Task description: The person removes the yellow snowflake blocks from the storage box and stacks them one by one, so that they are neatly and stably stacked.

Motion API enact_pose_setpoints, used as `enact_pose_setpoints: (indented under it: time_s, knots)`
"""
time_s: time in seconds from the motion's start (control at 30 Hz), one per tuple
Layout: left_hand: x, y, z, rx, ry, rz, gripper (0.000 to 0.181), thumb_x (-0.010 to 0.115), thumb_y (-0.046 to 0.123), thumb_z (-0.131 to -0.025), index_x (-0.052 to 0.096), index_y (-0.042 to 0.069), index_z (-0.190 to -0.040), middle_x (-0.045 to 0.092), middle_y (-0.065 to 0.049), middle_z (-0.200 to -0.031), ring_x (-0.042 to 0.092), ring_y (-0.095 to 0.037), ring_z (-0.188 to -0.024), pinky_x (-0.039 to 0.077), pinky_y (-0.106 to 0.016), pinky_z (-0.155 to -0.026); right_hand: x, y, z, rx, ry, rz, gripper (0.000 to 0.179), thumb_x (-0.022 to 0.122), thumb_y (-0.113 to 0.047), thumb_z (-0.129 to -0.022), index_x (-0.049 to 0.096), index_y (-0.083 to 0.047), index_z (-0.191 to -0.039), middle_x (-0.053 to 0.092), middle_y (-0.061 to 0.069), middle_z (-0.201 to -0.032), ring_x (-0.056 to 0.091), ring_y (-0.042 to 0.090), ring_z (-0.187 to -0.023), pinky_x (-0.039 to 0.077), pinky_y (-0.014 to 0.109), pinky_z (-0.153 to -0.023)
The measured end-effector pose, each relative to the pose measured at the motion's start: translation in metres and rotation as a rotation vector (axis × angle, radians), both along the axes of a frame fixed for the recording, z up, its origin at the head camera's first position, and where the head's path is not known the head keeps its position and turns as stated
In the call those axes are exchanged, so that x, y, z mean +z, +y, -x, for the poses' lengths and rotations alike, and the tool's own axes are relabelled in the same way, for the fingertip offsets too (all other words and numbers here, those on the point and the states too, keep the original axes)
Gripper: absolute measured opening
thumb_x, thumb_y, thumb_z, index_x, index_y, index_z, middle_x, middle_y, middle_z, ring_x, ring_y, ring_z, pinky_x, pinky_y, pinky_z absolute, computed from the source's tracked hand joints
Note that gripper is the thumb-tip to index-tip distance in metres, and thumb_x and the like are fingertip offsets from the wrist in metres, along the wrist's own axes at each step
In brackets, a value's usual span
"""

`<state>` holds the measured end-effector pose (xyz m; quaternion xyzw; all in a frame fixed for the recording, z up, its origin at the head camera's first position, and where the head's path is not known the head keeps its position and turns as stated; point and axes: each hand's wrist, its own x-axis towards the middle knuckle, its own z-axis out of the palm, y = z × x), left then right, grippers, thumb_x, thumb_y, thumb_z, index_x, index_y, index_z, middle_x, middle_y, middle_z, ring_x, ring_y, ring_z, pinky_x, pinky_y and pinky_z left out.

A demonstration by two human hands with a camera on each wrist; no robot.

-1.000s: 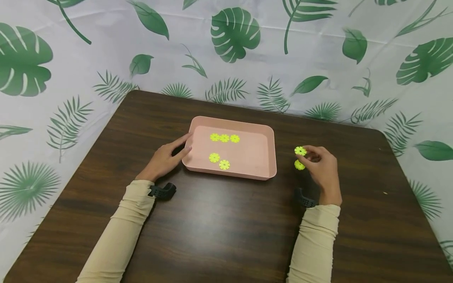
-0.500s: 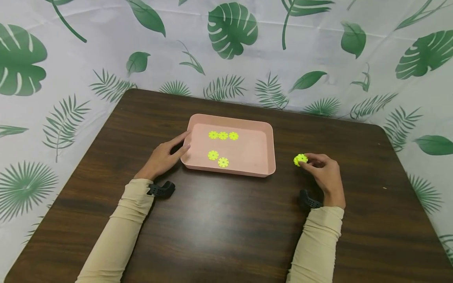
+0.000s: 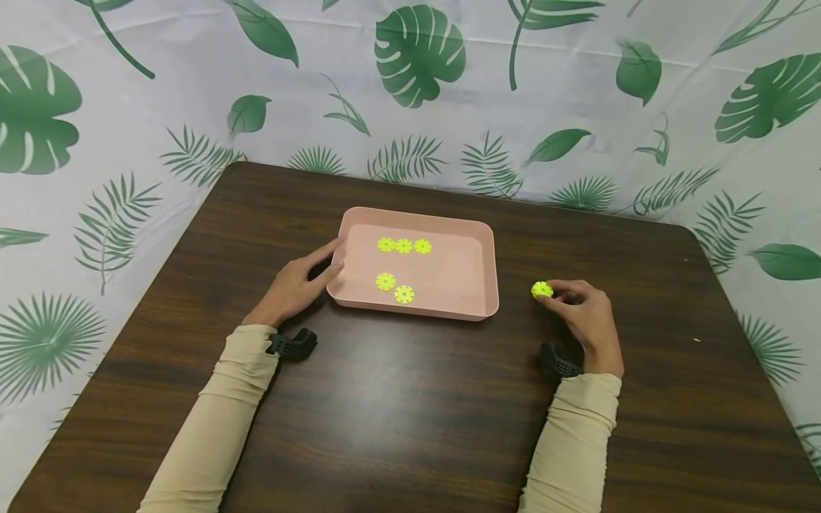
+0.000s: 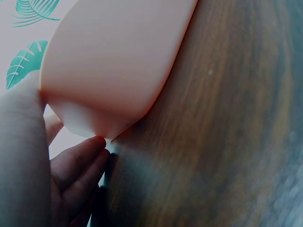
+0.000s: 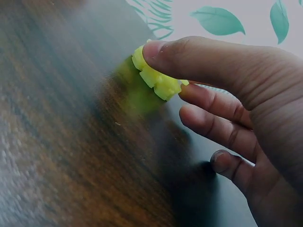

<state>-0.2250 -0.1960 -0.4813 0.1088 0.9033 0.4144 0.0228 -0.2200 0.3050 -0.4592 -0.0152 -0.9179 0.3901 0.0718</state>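
A pink tray (image 3: 487, 274) sits mid-table with several yellow-green gear discs (image 3: 403, 246) lying in it. My left hand (image 3: 330, 256) rests at the tray's near left corner, thumb along the rim and straight fingers (image 4: 80, 161) against the tray wall (image 4: 113, 56). To the right of the tray, my right hand (image 3: 550, 293) pinches a small stack of yellow-green discs (image 3: 541, 288) that stands on the table. In the right wrist view the thumb (image 5: 189, 52) lies over the discs (image 5: 154, 75) and the other fingers curl behind them.
The dark wooden table (image 3: 398, 413) has bare surface in front of the tray and on both sides. A leaf-print cloth (image 3: 417, 85) hangs behind and around it. Black wrist mounts (image 3: 291, 344) sit by each cuff.
My right hand has lowered the disc it held onto the disc lying on the table, and the two now sit together under its fingers. The left hand and tray have stayed put.
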Motion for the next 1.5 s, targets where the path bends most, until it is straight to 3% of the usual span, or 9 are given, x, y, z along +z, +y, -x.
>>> enact_pose_setpoints:
  time_s: [0.33, 0.5, 0.8, 1.0, 1.13, 1.37, 1.5]
  knots:
    - [0.001, -0.004, 0.0, 0.009, 0.01, 0.003, 0.063, 0.049, 0.058, -0.105, 0.032, 0.039, -0.163, 0.039, -0.008, -0.163, 0.04, -0.036, -0.148, 0.03, -0.062, -0.119, 0.003, -0.005, 0.004, 0.016, -0.016, -0.008, 0.042, 0.086, -0.025, -0.088, 0.077, 0.002, -0.118, 0.068, 0.019, -0.11, 0.055, 0.013, -0.084, 0.043, 0.02, -0.071]
    - [0.001, -0.006, 0.0, 0.015, 0.012, 0.001, 0.063, 0.049, 0.058, -0.105, 0.032, 0.04, -0.163, 0.039, -0.007, -0.163, 0.04, -0.035, -0.148, 0.03, -0.061, -0.119, 0.005, -0.006, 0.005, 0.023, -0.018, -0.005, 0.046, 0.085, -0.026, -0.089, 0.074, 0.002, -0.124, 0.067, 0.019, -0.112, 0.055, 0.008, -0.083, 0.043, 0.018, -0.072]
    - [0.0, -0.008, 0.0, 0.016, 0.018, -0.001, 0.062, 0.049, 0.059, -0.105, 0.033, 0.041, -0.162, 0.04, -0.008, -0.163, 0.04, -0.036, -0.148, 0.031, -0.062, -0.118, 0.016, -0.022, 0.009, -0.012, 0.046, 0.012, 0.046, 0.077, -0.033, -0.096, 0.073, 0.0, -0.127, 0.066, 0.016, -0.117, 0.054, 0.011, -0.088, 0.043, 0.022, -0.071]
    - [-0.003, -0.002, -0.001, -0.008, 0.014, -0.018, 0.061, 0.049, 0.059, -0.105, 0.033, 0.042, -0.162, 0.041, -0.006, -0.163, 0.04, -0.034, -0.148, 0.032, -0.062, -0.117, 0.028, -0.057, 0.025, 0.063, 0.172, 0.009, 0.033, 0.074, -0.022, -0.099, 0.075, 0.002, -0.121, 0.069, 0.019, -0.11, 0.057, 0.011, -0.087, 0.045, 0.019, -0.078]
    - [-0.004, -0.002, -0.003, -0.015, 0.036, -0.03, 0.061, 0.052, 0.055, -0.105, 0.036, 0.039, -0.162, 0.042, -0.006, -0.161, 0.043, -0.033, -0.147, 0.034, -0.06, -0.117, 0.034, -0.095, 0.038, 0.144, 0.21, 0.04, 0.028, 0.074, -0.016, -0.098, 0.075, 0.003, -0.119, 0.068, 0.018, -0.105, 0.06, 0.019, -0.086, 0.047, 0.021, -0.079]
    - [-0.006, -0.002, -0.003, -0.043, 0.085, -0.057, 0.059, 0.055, 0.049, -0.105, 0.04, 0.035, -0.161, 0.045, -0.005, -0.159, 0.045, -0.031, -0.145, 0.036, -0.059, -0.116, 0.035, -0.16, 0.05, 0.244, 0.138, 0.064, 0.027, 0.072, -0.017, -0.1, 0.075, 0.001, -0.12, 0.068, 0.017, -0.109, 0.061, 0.031, -0.093, 0.051, 0.039, -0.083]
    - [-0.006, -0.002, -0.002, -0.046, 0.094, -0.058, 0.058, 0.055, 0.048, -0.106, 0.041, 0.036, -0.16, 0.046, -0.003, -0.159, 0.046, -0.029, -0.145, 0.037, -0.058, -0.116, 0.029, -0.187, 0.057, 0.299, 0.099, 0.058, 0.028, 0.073, -0.016, -0.099, 0.075, 0.002, -0.12, 0.069, 0.016, -0.107, 0.062, 0.031, -0.093, 0.053, 0.041, -0.08]
